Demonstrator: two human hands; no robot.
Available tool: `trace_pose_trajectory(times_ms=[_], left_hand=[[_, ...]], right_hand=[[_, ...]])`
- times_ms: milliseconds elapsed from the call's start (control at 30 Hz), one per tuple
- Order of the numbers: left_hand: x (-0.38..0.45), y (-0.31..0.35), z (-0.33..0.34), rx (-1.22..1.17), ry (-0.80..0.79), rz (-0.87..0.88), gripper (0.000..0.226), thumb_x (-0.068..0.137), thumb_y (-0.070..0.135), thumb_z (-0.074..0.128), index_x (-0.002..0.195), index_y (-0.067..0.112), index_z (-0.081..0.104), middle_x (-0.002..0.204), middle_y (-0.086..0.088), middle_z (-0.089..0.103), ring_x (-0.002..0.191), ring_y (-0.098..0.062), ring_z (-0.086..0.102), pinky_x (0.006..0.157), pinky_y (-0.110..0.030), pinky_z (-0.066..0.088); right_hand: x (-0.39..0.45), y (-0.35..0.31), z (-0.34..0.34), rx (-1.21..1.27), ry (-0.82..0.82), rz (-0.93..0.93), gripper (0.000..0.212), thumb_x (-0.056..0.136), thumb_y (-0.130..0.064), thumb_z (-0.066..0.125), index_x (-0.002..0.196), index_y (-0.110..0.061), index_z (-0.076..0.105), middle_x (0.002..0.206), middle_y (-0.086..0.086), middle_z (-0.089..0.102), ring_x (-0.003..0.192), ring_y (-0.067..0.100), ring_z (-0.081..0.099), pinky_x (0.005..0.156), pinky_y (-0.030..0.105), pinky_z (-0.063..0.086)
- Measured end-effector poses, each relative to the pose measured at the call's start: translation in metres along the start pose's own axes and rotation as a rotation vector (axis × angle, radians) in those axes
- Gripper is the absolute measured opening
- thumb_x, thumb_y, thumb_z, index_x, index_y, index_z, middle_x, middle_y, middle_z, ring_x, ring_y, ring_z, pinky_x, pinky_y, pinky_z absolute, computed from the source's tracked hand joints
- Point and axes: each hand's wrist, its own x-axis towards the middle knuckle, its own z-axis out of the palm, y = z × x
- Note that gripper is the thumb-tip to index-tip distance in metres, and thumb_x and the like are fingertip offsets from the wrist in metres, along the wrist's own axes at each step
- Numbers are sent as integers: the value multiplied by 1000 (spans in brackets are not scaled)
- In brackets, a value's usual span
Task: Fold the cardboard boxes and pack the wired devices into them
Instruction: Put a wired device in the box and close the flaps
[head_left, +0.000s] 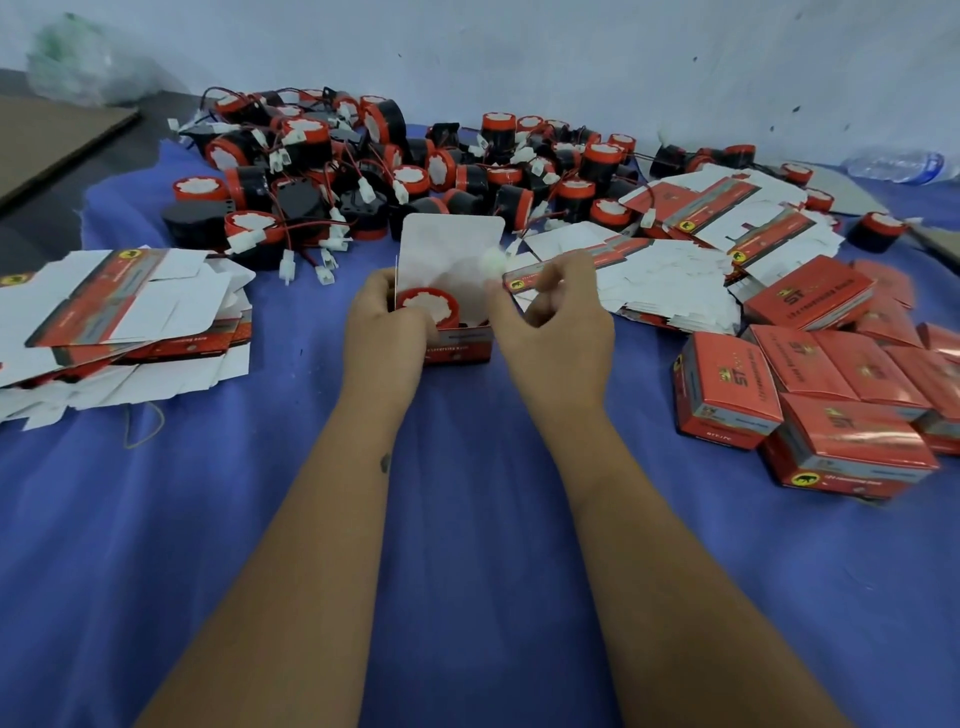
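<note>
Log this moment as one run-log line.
step: packing | open box: lid up, device inside | left hand: grips box | right hand: blurred, at box's right edge | closed boxes: right

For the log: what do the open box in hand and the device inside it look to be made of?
Open box: thin printed card, glossy red outside, plain white inside its raised lid, which stands stiff. Device: looks like moulded plastic, a red rim around a white face; finish unclear through blur. Left hand steadies the box.

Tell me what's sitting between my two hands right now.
In the head view, an open red box with a red-topped device inside lies between the left hand and right hand; its white lid flap stands up.
</note>
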Motion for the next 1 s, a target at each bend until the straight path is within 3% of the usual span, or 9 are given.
trace_pose_trajectory(times_ms=[133, 267, 333, 433, 500, 600, 800, 900, 1000], left_hand=[[-3, 2, 1, -38, -49, -5, 37, 67, 25, 54, 102, 29, 65, 96, 9, 70, 81, 0, 65, 62, -17, 50], [-3, -4, 5, 119, -96, 52, 33, 92, 38, 62, 124, 30, 58, 113, 13, 67, 98, -2, 65, 79, -24, 51], [-3, -8, 7, 205, -110, 82, 36, 93, 39, 65, 127, 35, 54, 116, 15, 65, 107, -8, 62, 90, -32, 53], [1, -9, 6, 241, -155, 93, 42, 90, 35, 64, 132, 36, 54, 119, 14, 66, 113, -14, 61, 100, -42, 51], [1, -7, 5, 243, -202, 88, 49, 83, 39, 60, 132, 40, 55, 119, 14, 67, 116, -16, 60, 102, -43, 49], [3, -7, 6, 225, -218, 77, 52, 77, 39, 57, 129, 39, 59, 118, 11, 69, 119, -19, 59, 105, -44, 46], [4, -8, 6, 205, -189, 38, 57, 73, 39, 56, 130, 42, 59, 112, 16, 69, 116, -18, 60, 105, -42, 47], [4, -7, 6, 201, -174, 32, 59, 72, 41, 56, 131, 43, 58, 110, 18, 67, 116, -16, 59, 105, -41, 47], [2, -8, 6, 201, -180, 43, 58, 73, 41, 55, 132, 42, 57, 111, 18, 67, 116, -16, 58, 104, -42, 47]], right_hand=[[5, -9, -5, 288, -12, -13, 24, 92, -9, 58, 89, -33, 54, 52, -6, 40, 51, 6, 36, 51, 19, 36], [3, -18, -7, 525, -170, -27, 21, 82, -4, 47, 89, -1, 66, 74, 7, 61, 72, 12, 54, 64, 26, 45], [3, -18, -8, 587, -211, -6, 30, 84, -12, 43, 89, 3, 70, 84, 11, 67, 89, 24, 60, 78, 28, 47], [5, -17, -8, 532, -145, 82, 31, 93, -28, 48, 86, -11, 73, 95, 11, 70, 105, 30, 57, 92, 34, 48], [9, -13, -7, 453, -86, 133, 19, 93, -26, 60, 88, -14, 73, 99, 11, 69, 107, 26, 58, 95, 39, 49], [14, -4, -7, 317, -56, 91, 6, 89, -16, 67, 90, -18, 73, 92, -2, 71, 109, 25, 58, 96, 43, 47], [15, 4, -3, 136, -36, -17, 26, 89, -8, 63, 109, -24, 62, 96, -15, 71, 116, 9, 50, 106, 43, 35], [14, 10, -5, 2, -47, -78, 33, 89, -9, 62, 118, -25, 56, 99, -17, 71, 114, 2, 44, 108, 24, 22], [16, 16, -9, -177, -75, -133, 35, 87, -17, 64, 120, -28, 58, 104, -14, 68, 115, 9, 44, 92, 1, 12]])
